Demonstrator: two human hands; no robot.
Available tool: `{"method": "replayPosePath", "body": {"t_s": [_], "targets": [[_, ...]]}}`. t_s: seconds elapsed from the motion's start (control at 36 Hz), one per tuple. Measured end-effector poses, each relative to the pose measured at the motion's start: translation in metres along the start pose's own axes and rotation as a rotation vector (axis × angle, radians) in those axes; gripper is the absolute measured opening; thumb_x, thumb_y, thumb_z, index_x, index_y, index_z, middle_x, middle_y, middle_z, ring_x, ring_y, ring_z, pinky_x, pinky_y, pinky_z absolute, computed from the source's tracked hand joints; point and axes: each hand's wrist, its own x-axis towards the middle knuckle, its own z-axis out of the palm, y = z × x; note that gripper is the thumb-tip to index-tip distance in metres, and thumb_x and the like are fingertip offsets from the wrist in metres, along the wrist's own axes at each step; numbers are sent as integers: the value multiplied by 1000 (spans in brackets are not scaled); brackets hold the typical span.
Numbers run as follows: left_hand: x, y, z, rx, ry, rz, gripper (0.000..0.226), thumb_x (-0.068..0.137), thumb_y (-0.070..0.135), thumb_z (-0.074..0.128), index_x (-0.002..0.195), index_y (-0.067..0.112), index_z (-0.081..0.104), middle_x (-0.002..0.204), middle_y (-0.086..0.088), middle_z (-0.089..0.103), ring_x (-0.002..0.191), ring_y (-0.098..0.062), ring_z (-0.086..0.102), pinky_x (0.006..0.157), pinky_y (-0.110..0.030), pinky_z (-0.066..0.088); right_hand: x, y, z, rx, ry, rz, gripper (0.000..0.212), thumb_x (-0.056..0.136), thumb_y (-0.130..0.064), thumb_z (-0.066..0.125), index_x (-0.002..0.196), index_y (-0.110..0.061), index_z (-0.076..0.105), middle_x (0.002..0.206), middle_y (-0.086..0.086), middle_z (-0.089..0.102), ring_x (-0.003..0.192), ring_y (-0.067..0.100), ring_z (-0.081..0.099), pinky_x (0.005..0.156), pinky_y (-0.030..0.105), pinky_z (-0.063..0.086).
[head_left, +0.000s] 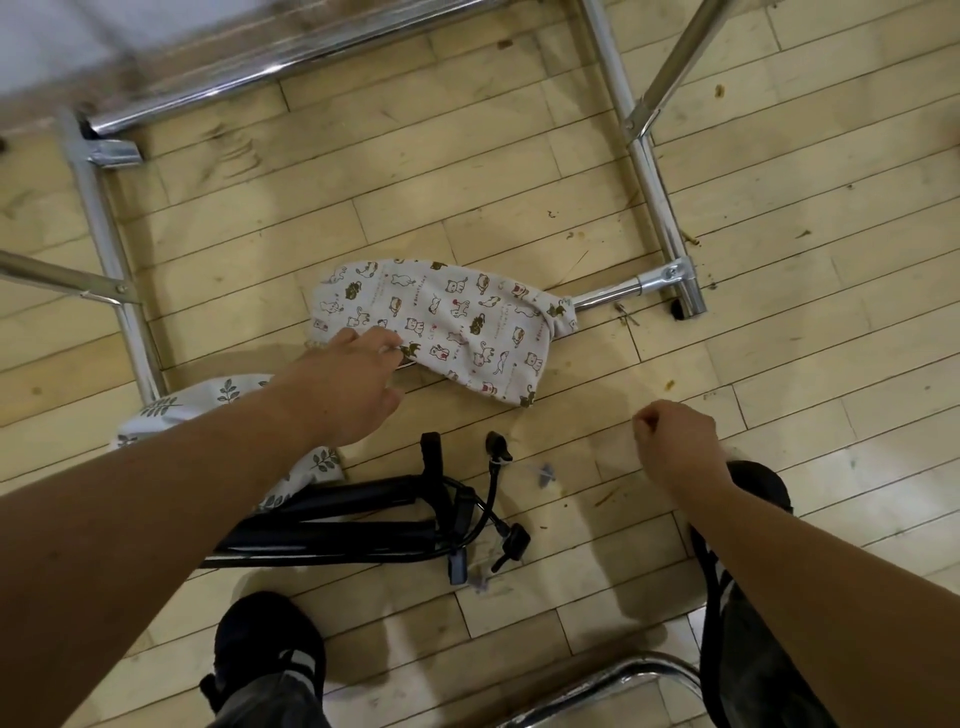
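A white cloth with a cat print (457, 322) hangs over the low front bar (618, 291) of a chrome rack frame just above the floor. My left hand (353, 384) reaches to its near left edge, fingers curled over the cloth's hem. My right hand (675, 441) hovers to the right of it, above the floor, fingers curled into a loose fist with nothing in it. A second white cloth with a leaf print (208, 400) lies under my left forearm, partly hidden.
Chrome rack tubes (654, 192) frame the wooden floor on the left, back and right. A black folded tripod-like object with cables (395, 519) lies near my feet. My shoes (270, 644) stand at the bottom, beside a curved chrome tube (613, 680).
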Motion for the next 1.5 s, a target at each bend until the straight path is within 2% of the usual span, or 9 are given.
{"method": "replayPosePath", "body": {"t_s": [0.08, 0.22, 0.53, 0.72, 0.97, 1.06, 1.14, 1.28, 1.5], "targets": [[-9, 3, -12, -8, 65, 20, 46, 106, 43, 43, 145, 20, 50, 156, 5, 30, 132, -19, 36, 103, -42, 48, -3, -22, -9, 85, 21, -43, 16, 105, -21, 58, 105, -12, 71, 90, -1, 68, 73, 4, 59, 71, 17, 44], [-31, 8, -43, -26, 162, 98, 36, 106, 41, 45, 128, 23, 66, 138, 6, 47, 124, -16, 41, 104, -42, 46, -19, -58, -31, 230, 28, -89, 15, 103, -26, 63, 101, -14, 72, 89, -2, 71, 80, 15, 71, 86, 39, 61], [-112, 52, -108, -95, 353, 155, 23, 102, 43, 56, 111, 37, 75, 106, 15, 60, 96, -7, 56, 82, -25, 46, -102, -120, -102, 430, 82, -194, 14, 103, -26, 62, 107, -18, 74, 90, -5, 73, 74, 4, 72, 59, 14, 55], [-181, 78, -139, -355, 395, 32, 12, 96, 38, 67, 104, 39, 75, 107, 21, 61, 89, 1, 63, 78, -23, 51, -163, -134, -153, 482, 137, -278, 15, 103, -27, 62, 111, -20, 74, 92, -10, 74, 83, 5, 72, 80, 30, 64], [-261, 116, -160, -838, 543, -115, 23, 100, 23, 62, 108, 41, 73, 98, 18, 68, 58, -11, 69, 43, -18, 45, -226, -147, -220, 671, 113, -356, 10, 103, -20, 63, 104, -22, 73, 88, -8, 77, 70, 1, 73, 59, 14, 57], [-285, 128, -166, -1083, 639, -128, 24, 100, 23, 62, 104, 42, 76, 98, 15, 72, 78, -36, 73, 47, -26, 46, -251, -152, -236, 756, 22, -370, 15, 103, -12, 60, 100, -21, 72, 92, -2, 78, 74, 7, 75, 62, 19, 59], [-306, 138, -171, -1331, 723, -110, 26, 97, 21, 66, 98, 42, 80, 110, 15, 74, 93, -41, 73, 79, -49, 64, -277, -157, -246, 889, -103, -369, 25, 105, -5, 52, 101, -17, 74, 93, 6, 76, 75, 18, 73, 63, 24, 58], [-324, 141, -179, -1755, 725, -112, 23, 98, 7, 65, 98, 22, 83, 110, -3, 76, 84, -12, 76, 68, -22, 58, -300, -162, -251, 768, -269, -446, 33, 108, -10, 41, 101, -20, 72, 73, 6, 67, 56, 17, 57, 58, 30, 49], [-310, 134, -197, -2113, 742, -176, 18, 98, 4, 63, 112, 2, 76, 114, -1, 78, 100, -16, 73, 72, -21, 61, -302, -183, -253, 730, -470, -376, 53, 110, -21, 38, 64, -28, 63, 55, -6, 41, 47, 11, 34, 47, 27, 31]]}}
